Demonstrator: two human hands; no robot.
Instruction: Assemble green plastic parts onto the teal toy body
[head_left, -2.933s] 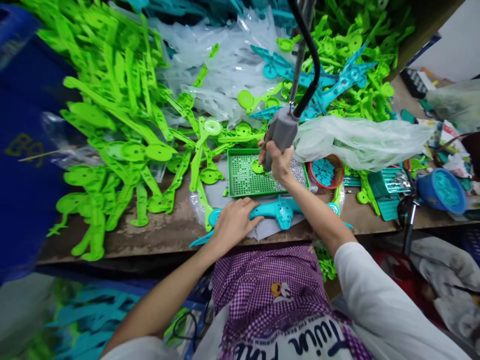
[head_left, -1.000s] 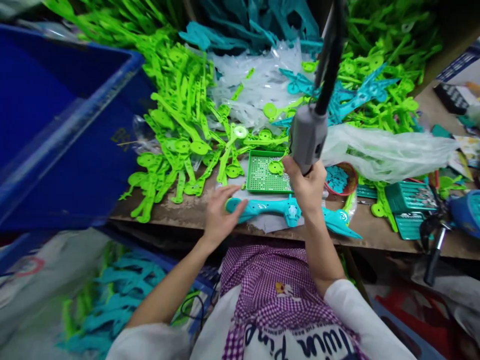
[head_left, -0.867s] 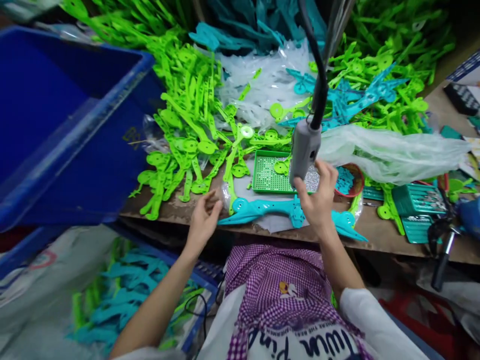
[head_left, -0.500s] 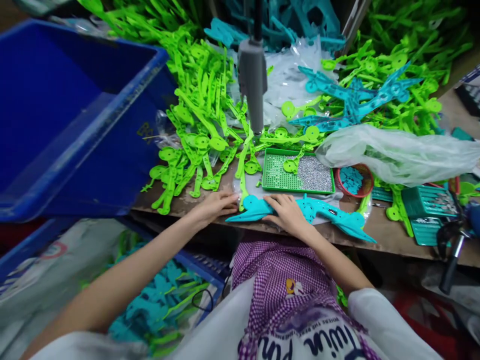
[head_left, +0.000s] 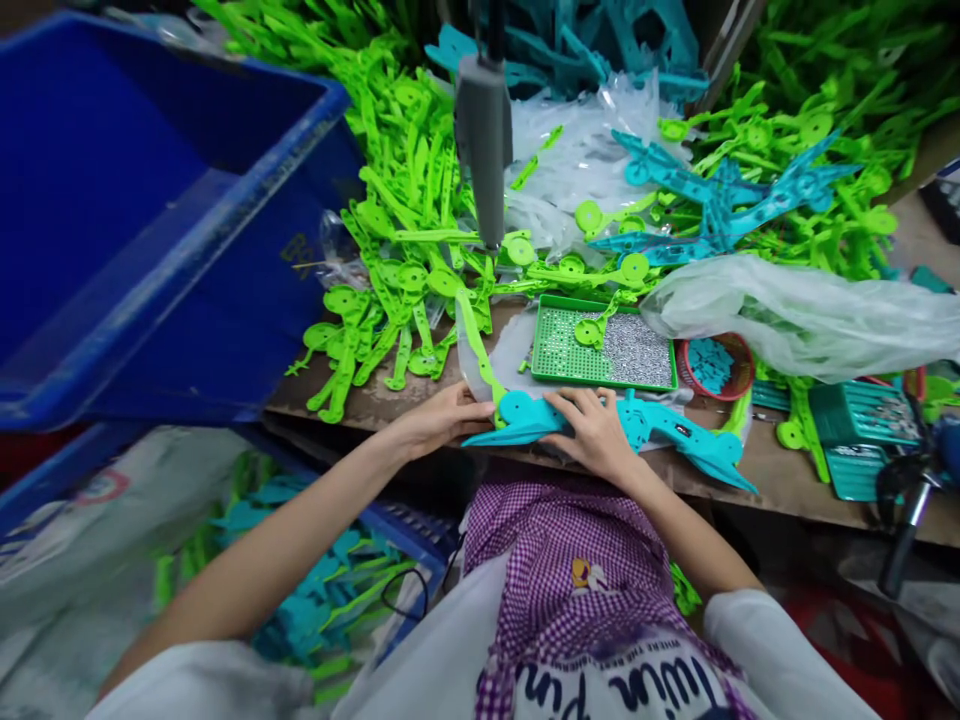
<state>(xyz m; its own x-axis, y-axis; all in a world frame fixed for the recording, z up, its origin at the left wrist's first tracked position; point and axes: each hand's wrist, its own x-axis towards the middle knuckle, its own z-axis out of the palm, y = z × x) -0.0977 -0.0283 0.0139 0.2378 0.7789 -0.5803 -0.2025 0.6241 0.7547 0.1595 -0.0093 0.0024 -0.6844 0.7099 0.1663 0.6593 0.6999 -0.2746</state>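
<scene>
A long turquoise plastic part (head_left: 637,420) with pointed ends lies along the table's front edge. My right hand (head_left: 592,425) grips its left half, fingers over the top and thumb on the near side. At the left end, my left hand (head_left: 442,418) is closed with its fingertips at the round end of the part, where a lime-green plastic arm (head_left: 478,340) sticks out, tilted away to the left. The exact contact under the left fingertips is partly hidden. Another green arm (head_left: 739,420) shows behind the part's right end.
A grey power screwdriver (head_left: 482,150) hangs above the table. Behind the part stand a green tray of small screws (head_left: 641,350) and a red basket of turquoise pieces (head_left: 712,365). Green arms (head_left: 405,200) are heaped beside a big blue crate (head_left: 300,150). A hammer (head_left: 904,530) lies right.
The view has shifted slightly. My left hand has moved right against the part's end, and the green arm there has swung its far end to the left. My right hand keeps its hold.
</scene>
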